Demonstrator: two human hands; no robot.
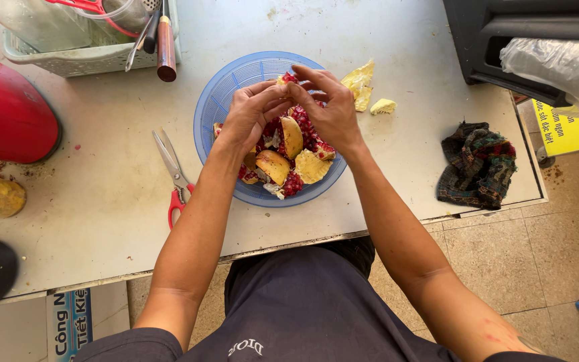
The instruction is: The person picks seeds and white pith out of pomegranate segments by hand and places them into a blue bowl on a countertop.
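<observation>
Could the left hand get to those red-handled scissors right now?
Probably yes: the scissors lie uncovered on the table beside the left forearm, but the left hand is busy with a pomegranate piece.

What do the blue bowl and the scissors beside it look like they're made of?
The blue bowl looks like moulded plastic: a matte, uniform colour with fine slots in its wall. The scissors seem to have bare, shiny metal blades and red handles, probably plastic.

Red-handled scissors (174, 175) lie left of the work; a dark plaid cloth (477, 164) sits right. A grey basket (82, 60) of utensils and a red appliance (9, 110) stand behind.
</observation>
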